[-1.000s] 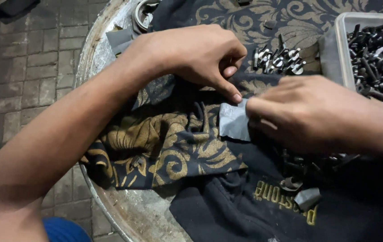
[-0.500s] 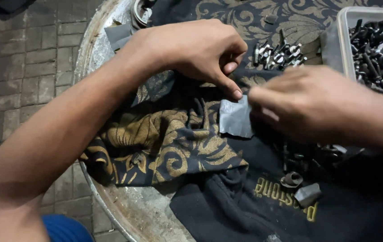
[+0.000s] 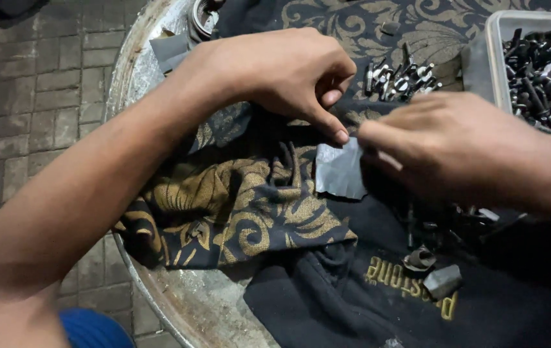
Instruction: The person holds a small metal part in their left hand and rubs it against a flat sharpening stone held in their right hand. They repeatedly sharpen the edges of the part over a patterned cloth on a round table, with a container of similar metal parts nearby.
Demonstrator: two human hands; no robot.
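A small grey sheet, like sandpaper (image 3: 340,171), lies on dark cloth with a gold swirl pattern (image 3: 243,206). My left hand (image 3: 288,74) reaches in from the left, and its fingertip presses the sheet's upper edge. From the right comes my right hand (image 3: 443,145), whose fingers pinch the sheet's right side. What else the right fingers hold is hidden under the hand.
A round metal table (image 3: 185,303) carries the cloth. A pale plastic tray (image 3: 491,58) of dark bolts stands at the upper right. Loose shiny bolts (image 3: 398,77) lie behind the hands. Small metal pieces (image 3: 433,270) sit near the front. Brick paving (image 3: 24,109) is at left.
My right hand has shifted slightly left and up toward my left fingertip, and the grey sheet has moved with it. The view has drifted a little.
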